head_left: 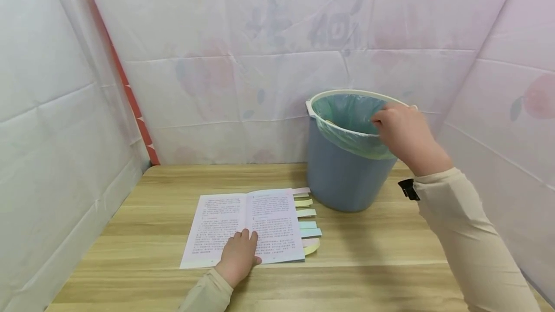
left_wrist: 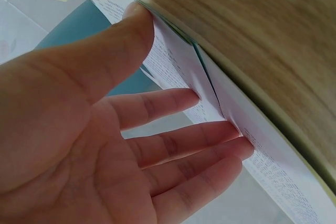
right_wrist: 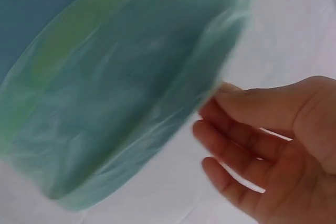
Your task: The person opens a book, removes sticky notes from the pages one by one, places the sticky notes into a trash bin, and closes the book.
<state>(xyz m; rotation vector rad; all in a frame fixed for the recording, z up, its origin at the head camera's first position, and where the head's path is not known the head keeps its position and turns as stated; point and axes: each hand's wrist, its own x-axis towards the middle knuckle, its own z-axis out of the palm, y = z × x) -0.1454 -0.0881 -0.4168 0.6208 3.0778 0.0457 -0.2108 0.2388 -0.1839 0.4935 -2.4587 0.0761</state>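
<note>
An open book (head_left: 277, 220) lies flat, with several coloured sticky tabs (head_left: 309, 225) jutting from its right edge. My left hand (head_left: 239, 255) rests on it near the centre fold. In the left wrist view the fingers (left_wrist: 173, 142) are extended and their tips meet the printed pages. My right hand (head_left: 403, 131) is raised over the right side of a blue-grey bin (head_left: 347, 172) lined with a green plastic bag (right_wrist: 121, 77). Its thumb and index fingertips come together at the bag's edge in the right wrist view; I cannot tell whether something thin is between them.
The bin has a white rim (head_left: 323, 94) and stands on the wooden table (head_left: 143, 235), behind and right of the book. A bit of something yellowish (head_left: 330, 122) shows inside it. White sheeting (head_left: 195, 85) encloses the back and both sides.
</note>
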